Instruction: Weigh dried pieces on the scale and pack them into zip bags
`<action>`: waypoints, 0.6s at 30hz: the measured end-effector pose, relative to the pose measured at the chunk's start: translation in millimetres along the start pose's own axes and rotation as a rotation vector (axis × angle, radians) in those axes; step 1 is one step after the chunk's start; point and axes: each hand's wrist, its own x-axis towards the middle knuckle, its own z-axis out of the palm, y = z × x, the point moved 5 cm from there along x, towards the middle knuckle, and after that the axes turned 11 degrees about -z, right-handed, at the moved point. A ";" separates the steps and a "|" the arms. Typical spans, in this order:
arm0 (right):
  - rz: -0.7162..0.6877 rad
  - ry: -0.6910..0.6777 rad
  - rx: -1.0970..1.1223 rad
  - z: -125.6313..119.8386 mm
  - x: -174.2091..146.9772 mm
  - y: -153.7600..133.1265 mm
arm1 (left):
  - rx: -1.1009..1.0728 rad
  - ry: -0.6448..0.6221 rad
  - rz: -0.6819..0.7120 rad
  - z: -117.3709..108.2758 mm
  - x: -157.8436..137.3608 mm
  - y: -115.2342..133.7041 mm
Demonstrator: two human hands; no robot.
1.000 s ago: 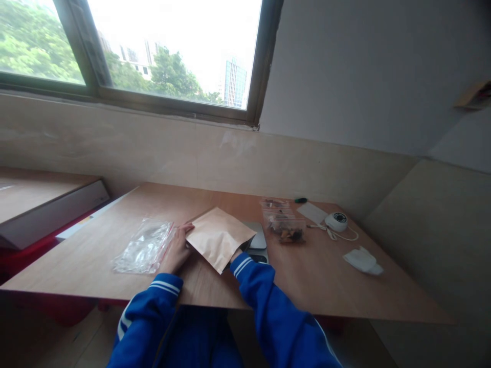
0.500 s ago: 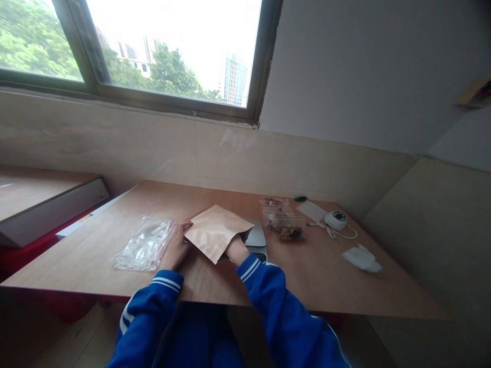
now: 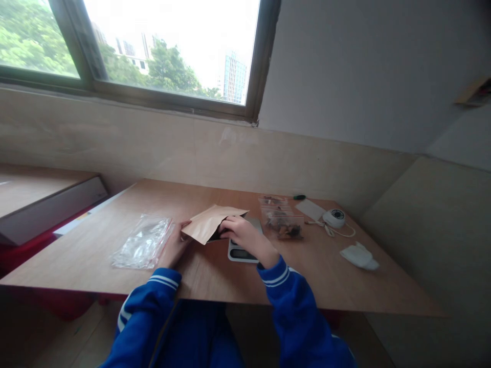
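A brown kraft paper bag [image 3: 207,223] is tilted above the table with its mouth to the right. My left hand [image 3: 178,244] grips the closed left end of the bag, its thumb on top. At the bag's open mouth is my right hand [image 3: 238,232], fingers bent and closed together, the tips partly inside. Something dark shows under those fingertips, but I cannot make out what it is. Partly beneath the right hand and the bag lies a white kitchen scale [image 3: 241,255] with a dark display.
Clear zip bags [image 3: 141,243] lie left of my left hand. Zip bags of brown dried pieces [image 3: 286,230] lie right of the scale. Farther right are a white round device [image 3: 334,218] with a cable, a crumpled white bag [image 3: 359,255] and a green-handled tool [image 3: 299,197].
My right hand has drawn back from deep inside the paper bag to its mouth. The bag has tipped flatter, uncovering more of the scale. My left hand stays on the bag.
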 end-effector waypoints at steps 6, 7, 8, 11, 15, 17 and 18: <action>-0.043 0.135 0.082 -14.7 -7.2 -4.9 | 0.034 -0.023 -0.022 -1.4 -1.2 -0.1; -0.034 0.174 0.124 -17.7 -9.2 -3.9 | 0.032 -0.027 -0.032 -1.4 -1.1 0.0; -0.024 0.216 0.167 -21.1 -11.4 -2.5 | 0.025 -0.033 -0.049 -1.2 -0.8 -0.1; 0.007 0.374 0.283 -32.0 -21.3 5.5 | -0.028 -0.024 -0.103 -1.0 1.6 0.0; 0.089 0.603 0.397 -35.6 -42.4 30.4 | -0.113 -0.034 -0.083 1.3 4.9 3.9; 0.157 0.630 0.402 -26.8 -52.2 45.4 | -0.149 -0.038 -0.082 2.3 5.0 4.9; 0.192 0.604 0.386 -19.5 -55.5 52.4 | -0.164 -0.030 -0.085 2.2 4.7 5.2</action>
